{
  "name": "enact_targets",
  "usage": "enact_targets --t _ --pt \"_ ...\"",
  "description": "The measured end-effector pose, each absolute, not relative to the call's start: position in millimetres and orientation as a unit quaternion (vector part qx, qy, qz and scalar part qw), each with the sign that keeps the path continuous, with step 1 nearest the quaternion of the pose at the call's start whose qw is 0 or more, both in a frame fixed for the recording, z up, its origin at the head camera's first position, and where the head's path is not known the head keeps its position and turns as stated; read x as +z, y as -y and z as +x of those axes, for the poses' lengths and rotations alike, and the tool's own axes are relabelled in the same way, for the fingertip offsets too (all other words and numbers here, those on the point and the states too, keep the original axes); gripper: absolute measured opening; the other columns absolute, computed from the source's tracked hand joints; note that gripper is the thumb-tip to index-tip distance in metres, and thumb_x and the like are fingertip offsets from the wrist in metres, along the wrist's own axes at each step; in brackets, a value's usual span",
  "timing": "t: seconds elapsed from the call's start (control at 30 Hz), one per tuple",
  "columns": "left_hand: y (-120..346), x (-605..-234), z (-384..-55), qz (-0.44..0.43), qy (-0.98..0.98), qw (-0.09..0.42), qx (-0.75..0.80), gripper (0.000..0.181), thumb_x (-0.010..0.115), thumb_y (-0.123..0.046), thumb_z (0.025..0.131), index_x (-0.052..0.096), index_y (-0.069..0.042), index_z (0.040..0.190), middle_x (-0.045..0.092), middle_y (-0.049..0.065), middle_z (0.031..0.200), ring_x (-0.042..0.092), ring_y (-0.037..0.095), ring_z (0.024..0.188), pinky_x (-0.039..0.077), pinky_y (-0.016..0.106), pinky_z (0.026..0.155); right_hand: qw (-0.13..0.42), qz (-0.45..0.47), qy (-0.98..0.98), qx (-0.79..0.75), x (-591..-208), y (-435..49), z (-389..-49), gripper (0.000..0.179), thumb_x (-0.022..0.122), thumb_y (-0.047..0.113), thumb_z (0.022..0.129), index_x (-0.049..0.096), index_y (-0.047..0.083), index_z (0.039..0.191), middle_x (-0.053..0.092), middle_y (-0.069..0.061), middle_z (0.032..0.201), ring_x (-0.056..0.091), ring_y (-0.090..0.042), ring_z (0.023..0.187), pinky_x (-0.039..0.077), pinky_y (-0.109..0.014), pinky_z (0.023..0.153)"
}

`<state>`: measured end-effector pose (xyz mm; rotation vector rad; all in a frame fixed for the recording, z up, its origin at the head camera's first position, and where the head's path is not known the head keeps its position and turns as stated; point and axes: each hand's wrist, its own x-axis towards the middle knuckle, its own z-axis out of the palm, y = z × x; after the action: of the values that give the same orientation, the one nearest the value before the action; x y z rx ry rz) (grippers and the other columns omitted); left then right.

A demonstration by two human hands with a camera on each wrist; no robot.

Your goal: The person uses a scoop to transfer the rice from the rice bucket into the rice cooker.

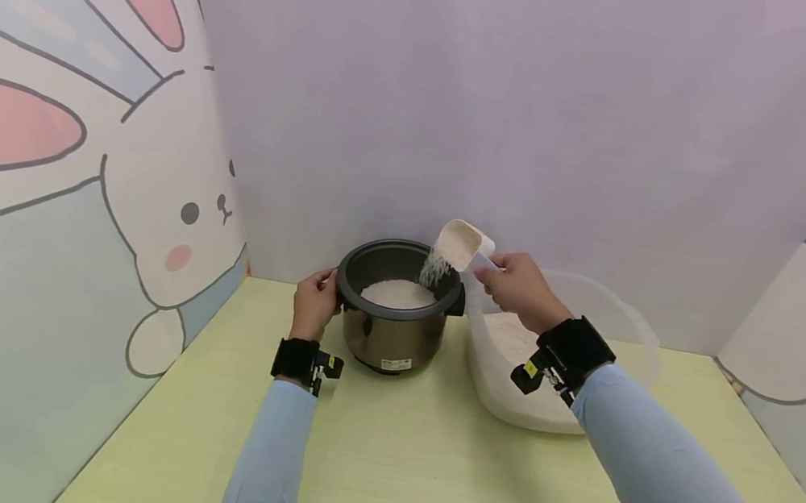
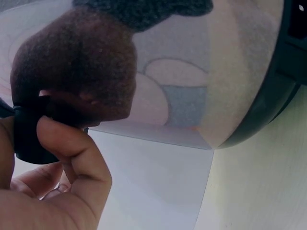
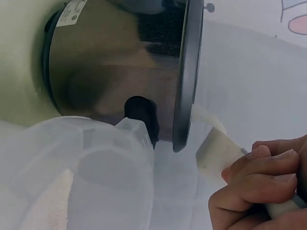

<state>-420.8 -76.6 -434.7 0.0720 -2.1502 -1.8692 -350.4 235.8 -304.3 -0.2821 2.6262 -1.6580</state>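
Our L hand (image 1: 315, 304), fingers gripping cooker (image 1: 387, 337) side hdl (image 2: 31, 139), our R hand (image 1: 526, 292), fingers gripping scoop (image 1: 478, 248), tilted over rim, rice (image 1: 433, 271) pouring in, tub (image 3: 112, 182) adj. on bench (image 1: 390, 461)

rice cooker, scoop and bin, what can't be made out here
Print on the rice cooker's label, head view: too small.
Rice in the cooker, both wrist views: hidden by its wall.
Scoop handle, right wrist view: mostly covered by the right hand.
Plastic bin's lower right, head view: behind the right sleeve.
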Motion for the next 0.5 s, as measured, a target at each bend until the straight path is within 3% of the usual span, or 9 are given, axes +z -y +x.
enact_targets --t 0.1,0.2,0.33,0.5 --pt "77.0 -434.5 -420.9 0.025 0.746 0.145 -0.650 0.036 0.058 -0.030 0.107 0.070 -0.003 0.127 0.069 0.015 0.090 0.062 0.012 0.060 0.054 0.021 0.056 -0.007 -0.084 -0.862 -0.501 -307.4 -232.5 -351.9 0.024 0.052 0.015 0.107 0.065 -0.005 0.108 0.053 -0.009 0.083 0.041 -0.014 0.064 0.036 -0.028 0.059" --pt "77.8 -434.5 -421.5 0.028 0.744 0.147 -0.651 0.035 0.058 -0.030 0.107 0.070 -0.003 0.127 0.069 0.015 0.090 0.062 0.013 0.060 0.055 0.022 0.056 -0.020 -0.079 -0.874 -0.479 -308.9 -228.1 -353.2 0.034 0.052 0.016 0.107 0.061 -0.007 0.131 0.056 -0.010 0.090 0.045 -0.017 0.072 0.038 -0.029 0.062" --pt "78.3 -434.2 -421.0 0.033 0.744 0.145 -0.652 0.035 0.058 -0.029 0.107 0.070 -0.004 0.128 0.069 0.015 0.090 0.062 0.013 0.061 0.055 0.023 0.056 -0.040 -0.087 -0.886 -0.454 -313.1 -223.3 -355.7 0.035 0.052 0.017 0.106 0.062 -0.006 0.132 0.054 -0.007 0.082 0.042 -0.015 0.063 0.037 -0.029 0.057" --pt "77.4 -433.8 -419.5 0.038 0.743 0.141 -0.653 0.035 0.058 -0.028 0.107 0.069 -0.003 0.129 0.069 0.015 0.091 0.062 0.013 0.061 0.055 0.021 0.055 -0.067 -0.100 -0.899 -0.422 -319.4 -219.3 -358.5 0.037 0.052 0.017 0.107 0.062 -0.006 0.133 0.060 -0.014 0.091 0.044 -0.016 0.060 0.037 -0.030 0.053"
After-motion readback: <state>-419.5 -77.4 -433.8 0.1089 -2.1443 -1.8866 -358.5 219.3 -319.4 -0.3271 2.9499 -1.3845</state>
